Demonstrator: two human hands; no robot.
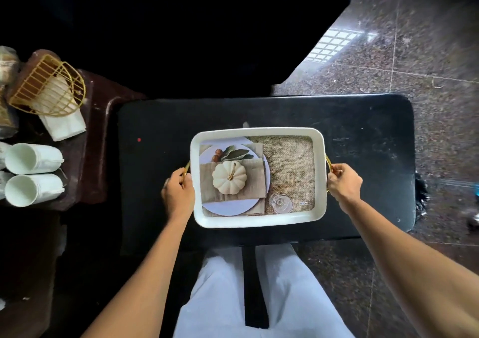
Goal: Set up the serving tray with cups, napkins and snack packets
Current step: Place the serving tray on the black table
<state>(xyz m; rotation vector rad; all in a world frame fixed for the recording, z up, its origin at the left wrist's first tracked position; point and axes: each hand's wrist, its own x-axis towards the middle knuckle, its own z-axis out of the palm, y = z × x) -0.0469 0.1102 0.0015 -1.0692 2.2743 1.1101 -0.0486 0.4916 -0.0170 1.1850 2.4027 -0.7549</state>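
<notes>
On the black table [363, 120] in front of you sits the white serving tray [256, 222], its floor printed with a pumpkin place setting. Your left hand [178, 195] has its fingers curled tight around the gold handle on the tray's left end, and your right hand [343, 182] is closed the same way on the right handle. Off to your left, on a brown side table [96, 156], two stacks of white cups [33, 174] lie on their sides, with white napkins [63, 125] in a gold wire holder [49, 83] behind them.
</notes>
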